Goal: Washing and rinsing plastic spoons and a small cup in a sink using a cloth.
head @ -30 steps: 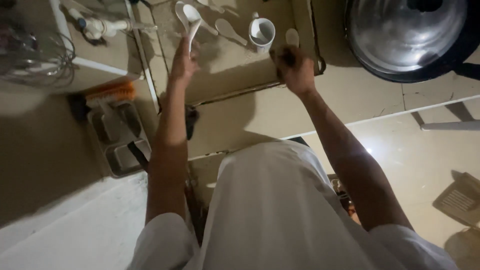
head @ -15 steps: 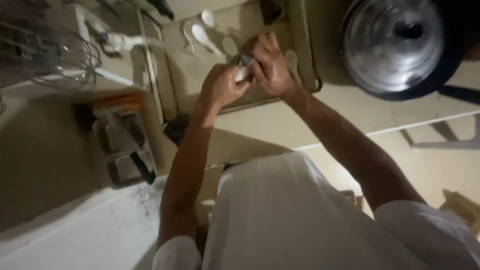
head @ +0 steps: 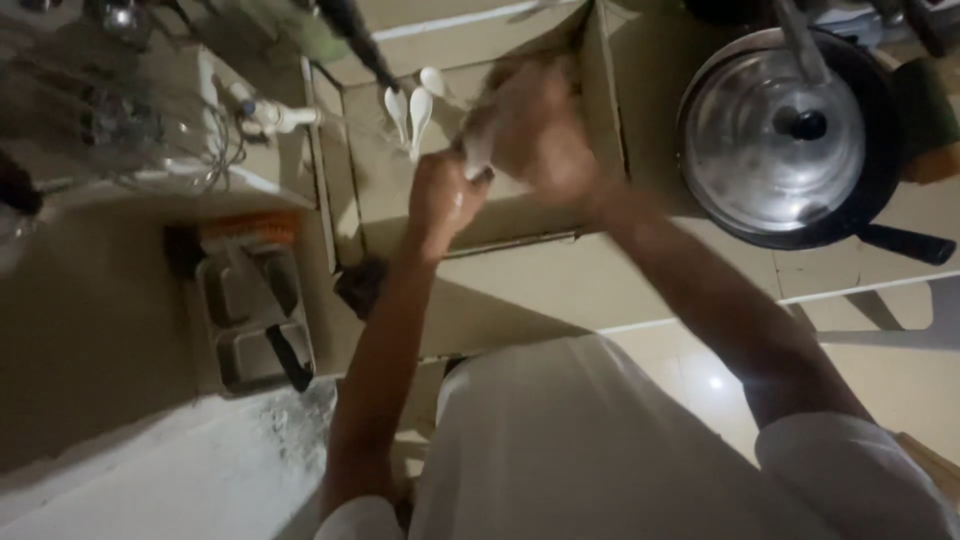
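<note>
Both hands meet over the beige sink basin (head: 520,215). My left hand (head: 445,195) grips a small white object (head: 477,156), too blurred to tell what kind. My right hand (head: 540,130) is motion-blurred and closes over the same object from the right. Two white spoons (head: 410,108) lie side by side in the basin just left of the hands, and a third white spoon (head: 432,80) lies behind them. A white tap (head: 280,118) sticks out over the basin's left edge.
A dark pan with a shiny metal lid (head: 790,140) stands right of the sink, its handle pointing right. A grey compartment tray (head: 255,315) with a black-handled tool lies at the left. A wire rack (head: 110,130) stands at the top left.
A second ago my hands were apart, the left holding a white spoon, the right near a white cup. They came together and now work on one white object.
</note>
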